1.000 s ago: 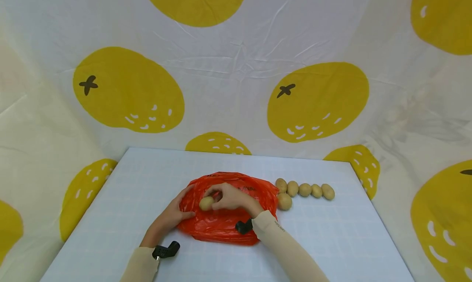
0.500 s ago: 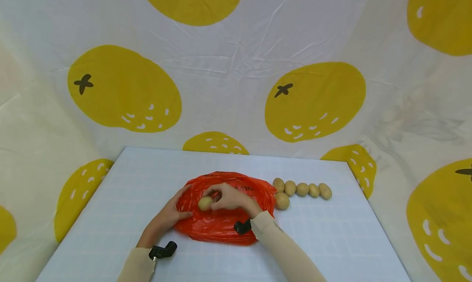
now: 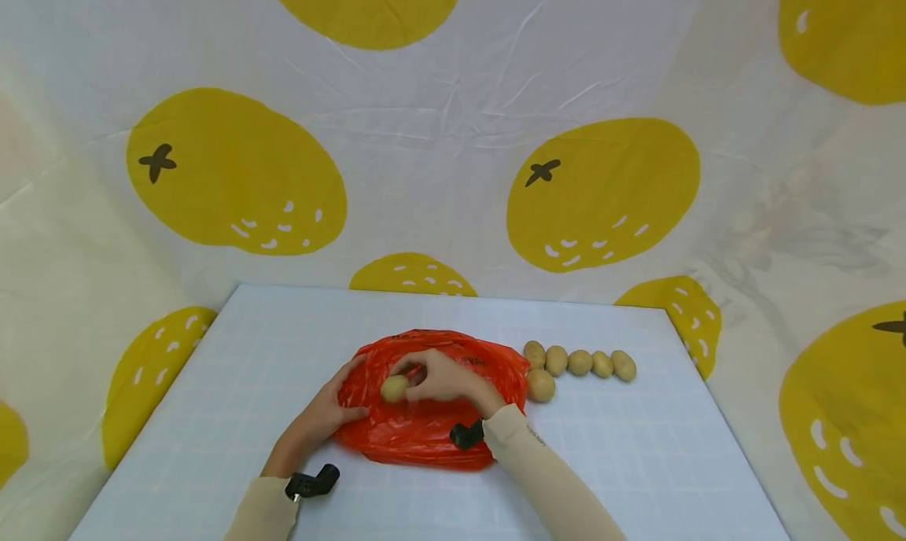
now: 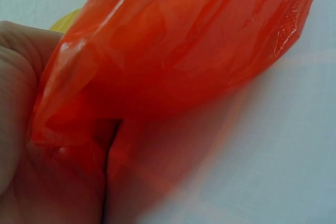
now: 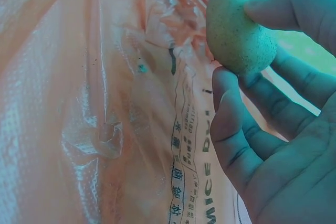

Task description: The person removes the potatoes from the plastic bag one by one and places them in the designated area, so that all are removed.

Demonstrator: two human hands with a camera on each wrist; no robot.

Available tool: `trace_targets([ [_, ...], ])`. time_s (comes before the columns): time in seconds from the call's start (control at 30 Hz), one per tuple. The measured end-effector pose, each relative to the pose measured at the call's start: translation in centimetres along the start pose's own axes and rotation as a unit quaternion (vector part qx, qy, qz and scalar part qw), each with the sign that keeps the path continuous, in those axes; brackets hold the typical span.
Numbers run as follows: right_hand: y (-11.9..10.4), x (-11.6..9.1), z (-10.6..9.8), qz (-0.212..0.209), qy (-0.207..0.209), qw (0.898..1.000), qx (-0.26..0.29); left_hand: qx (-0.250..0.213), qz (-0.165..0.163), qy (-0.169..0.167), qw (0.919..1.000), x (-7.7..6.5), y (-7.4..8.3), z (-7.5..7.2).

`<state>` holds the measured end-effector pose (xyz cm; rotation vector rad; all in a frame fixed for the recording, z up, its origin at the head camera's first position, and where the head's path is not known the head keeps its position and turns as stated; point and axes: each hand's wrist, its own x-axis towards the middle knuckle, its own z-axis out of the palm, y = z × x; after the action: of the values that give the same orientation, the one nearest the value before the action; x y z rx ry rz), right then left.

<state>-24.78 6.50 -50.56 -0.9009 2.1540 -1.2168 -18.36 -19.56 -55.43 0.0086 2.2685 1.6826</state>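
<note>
A red plastic bag [image 3: 425, 439] with dark printing lies across the middle of the table, its mouth spread. My left hand [image 3: 324, 411] grips the bag's left edge, thumb toward the front and fingers at the back. Seen from the left wrist, the thin plastic [image 4: 173, 51] is bunched against the palm. Over the bag's opening, my right hand [image 3: 442, 377] pinches a potato [image 3: 394, 389] between thumb and fingertips. The right wrist view shows that potato [image 5: 239, 30] as speckled and rounded, with the printed bag wall behind it. The bag's inside is mostly hidden.
Against the bag's right edge sits a round potato [image 3: 541, 386]. Several more potatoes [image 3: 580, 362] form a row running right from behind it. The white table [image 3: 637, 454] ends at a fabric backdrop [image 3: 453, 211] printed with yellow fruit.
The head view has shifted very slightly. Both hands, the bag and the pinched potato keep the same positions relative to one another.
</note>
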Motion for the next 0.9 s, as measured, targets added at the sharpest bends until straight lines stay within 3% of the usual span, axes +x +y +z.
trace_targets([
  [0.23, -0.1, -0.1, 0.0, -0.006, 0.000, 1.000, 0.001, 0.004, -0.001, -0.004, 1.0000, -0.3, 0.0, 0.0],
  [0.9, -2.3, -2.7, -2.1, -0.025, 0.086, 0.996, 0.008, 0.011, -0.013, 0.004, 0.9998, 0.0, 0.3, -0.1],
])
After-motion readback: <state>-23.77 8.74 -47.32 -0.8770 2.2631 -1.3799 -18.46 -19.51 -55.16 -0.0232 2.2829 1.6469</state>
